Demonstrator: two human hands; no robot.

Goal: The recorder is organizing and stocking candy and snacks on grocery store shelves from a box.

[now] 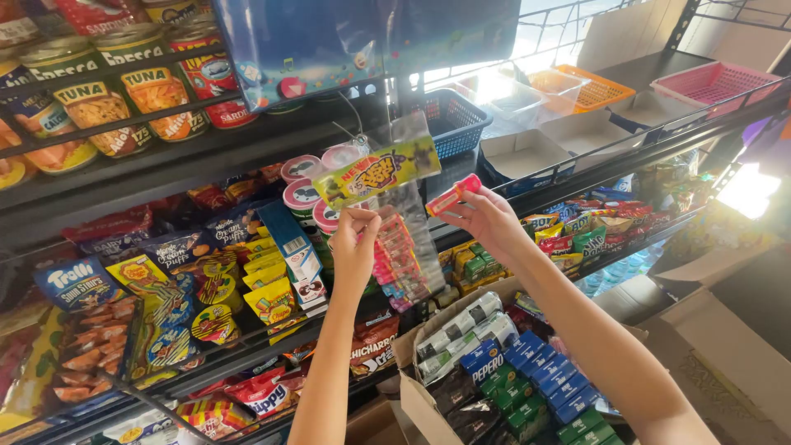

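Overhead, a clear hanging candy strip point(402, 239) dangles from the snack shelf point(247, 140); the left hand point(354, 247) pinches its edge while the right hand point(486, 218), at three o'clock of it, grips a small pink-and-orange candy tube point(453, 194). An open cardboard box point(412, 387) of biscuit packs sits at six o'clock.

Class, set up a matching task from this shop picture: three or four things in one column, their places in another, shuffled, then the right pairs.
Things:
1. small pink-red candy tube
2. clear hanging bag with yellow header card
3. blue plastic mesh basket
4. orange plastic mesh basket

Places:
A. top shelf, far right
B. pinched by left hand
C. held in right hand
D. top shelf, behind the bag

Pairs: 1-C, 2-B, 3-D, 4-A
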